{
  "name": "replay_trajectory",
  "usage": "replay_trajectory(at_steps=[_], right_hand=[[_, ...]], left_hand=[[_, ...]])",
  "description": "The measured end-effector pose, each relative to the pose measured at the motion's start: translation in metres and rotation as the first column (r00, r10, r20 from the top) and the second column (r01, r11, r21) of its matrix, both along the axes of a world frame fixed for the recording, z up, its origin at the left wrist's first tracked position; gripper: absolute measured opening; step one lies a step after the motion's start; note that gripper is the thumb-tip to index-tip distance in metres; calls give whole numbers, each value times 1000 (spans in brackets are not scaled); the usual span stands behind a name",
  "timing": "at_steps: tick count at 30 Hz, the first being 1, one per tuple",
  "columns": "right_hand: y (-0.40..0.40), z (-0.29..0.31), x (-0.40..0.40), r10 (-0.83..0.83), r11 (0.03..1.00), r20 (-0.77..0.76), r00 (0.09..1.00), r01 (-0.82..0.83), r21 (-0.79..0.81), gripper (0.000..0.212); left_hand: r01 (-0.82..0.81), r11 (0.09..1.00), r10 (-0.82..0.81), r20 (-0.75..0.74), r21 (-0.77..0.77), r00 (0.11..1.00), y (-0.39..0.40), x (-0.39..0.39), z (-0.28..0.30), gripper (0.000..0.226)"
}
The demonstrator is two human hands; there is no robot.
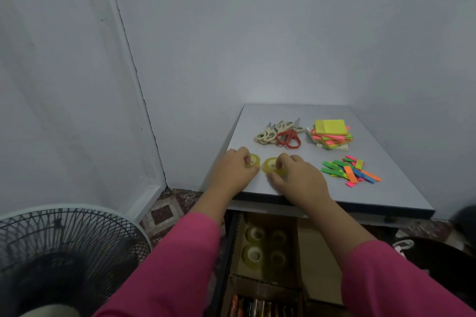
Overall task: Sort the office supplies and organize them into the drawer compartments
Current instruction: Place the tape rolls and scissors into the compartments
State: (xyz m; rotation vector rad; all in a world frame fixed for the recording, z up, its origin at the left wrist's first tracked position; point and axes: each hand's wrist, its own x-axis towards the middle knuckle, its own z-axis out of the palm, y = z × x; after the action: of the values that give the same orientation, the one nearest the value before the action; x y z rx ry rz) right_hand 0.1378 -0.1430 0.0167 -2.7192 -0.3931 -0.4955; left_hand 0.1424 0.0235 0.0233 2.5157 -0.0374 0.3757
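Observation:
Two yellowish clear tape rolls lie at the desk's front left. My left hand (235, 170) grips the left tape roll (255, 161), fingers curled into its core. My right hand (296, 177) grips the right tape roll (270, 166) the same way. Below the desk edge the open drawer (233, 252) shows a cardboard compartment with several tape rolls (266, 244) in it. A nearer compartment holds pens (260, 307). Beige and red scissors (279, 134) lie behind my hands. A stack of neon sticky notes (331, 135) and a loose pile of coloured page flags (351, 171) sit on the right.
The grey desk top (386, 162) stands in a corner against pale walls. A floor fan (64, 252) stands at the lower left, close to my left sleeve. A dark object (438, 260) sits at the lower right. Patterned floor shows beside the drawer.

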Motion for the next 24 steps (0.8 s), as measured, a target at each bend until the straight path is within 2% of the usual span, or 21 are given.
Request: replay_trajectory(at_steps=[4,7,10,13,15,17,19,21,24], right_hand=[[-7,-5,-20,78,991,16,997,-79,112,23],[-15,-12,-42,140,974,104,985,-156,164,22],[-26,-22,-68,220,956,173,960,-247,156,40],[-37,-35,-95,261,946,115,959,-277,168,61],[-43,-46,-108,288,945,-5,958,-283,163,67],[-47,-55,-113,304,951,-126,944,-293,101,65],[-45,-61,-111,257,955,-202,945,-281,-99,61],[-39,-63,-104,211,909,-255,944,-285,-305,57],[-27,-62,-92,176,846,-321,931,-310,-434,44]], left_hand=[[94,990,-89,50,-107,995,3,-24,-6,18],[176,974,-158,129,-143,979,4,-44,-15,21],[294,928,-251,198,-228,947,5,-69,-23,32],[396,885,-357,192,-243,914,8,-99,-42,47],[419,890,-416,57,-177,908,12,-111,-59,60],[463,886,-464,-92,-36,881,15,-115,-72,62],[502,854,-478,-176,136,861,13,-112,-77,54],[497,810,-440,-237,311,866,9,-105,-78,51],[497,688,-352,-356,528,866,1,-92,-77,47]])
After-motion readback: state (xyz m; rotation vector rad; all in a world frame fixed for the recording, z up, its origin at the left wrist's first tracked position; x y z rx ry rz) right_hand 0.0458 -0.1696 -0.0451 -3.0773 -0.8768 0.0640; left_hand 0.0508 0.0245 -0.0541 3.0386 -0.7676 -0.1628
